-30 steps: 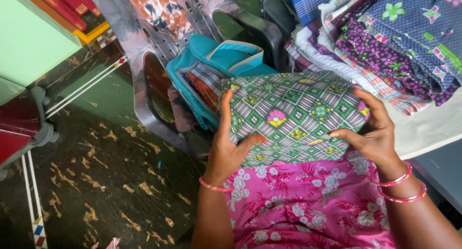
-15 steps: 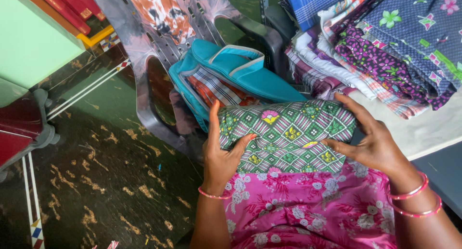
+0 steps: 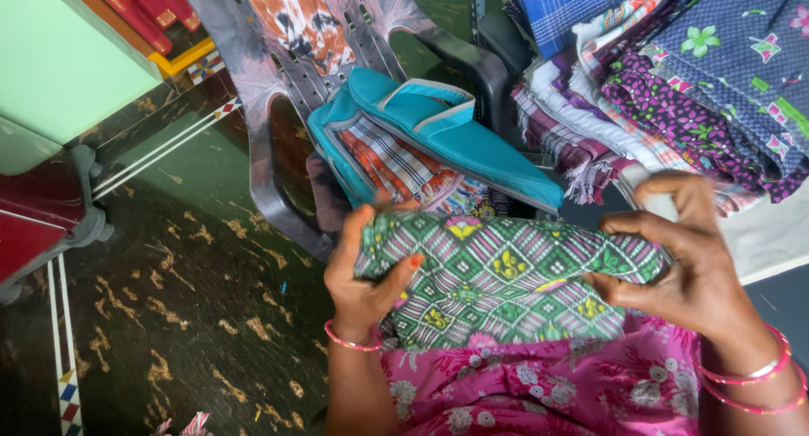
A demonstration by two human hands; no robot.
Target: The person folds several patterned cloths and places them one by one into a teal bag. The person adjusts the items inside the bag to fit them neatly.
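Observation:
A folded green patterned cloth (image 3: pixel 497 276) lies across my lap, over my pink flowered dress (image 3: pixel 539 385). My left hand (image 3: pixel 362 267) grips its left end, thumb on top. My right hand (image 3: pixel 683 251) pinches its right end with curled fingers. Just beyond the cloth an open teal bag (image 3: pixel 438 128) rests on a dark plastic chair (image 3: pixel 278 74), with checked and orange folded cloths (image 3: pixel 396 162) showing inside it.
A pile of folded printed fabrics (image 3: pixel 674 74) sits on a pale surface at the upper right. A light green cabinet (image 3: pixel 59 57) and red items stand at the upper left. Dark speckled floor (image 3: pixel 185 301) lies to my left.
Both hands have drawn the green cloth down and towards my lap, away from the bag. My fingers have curled tighter round its ends, and more of the bag's contents show.

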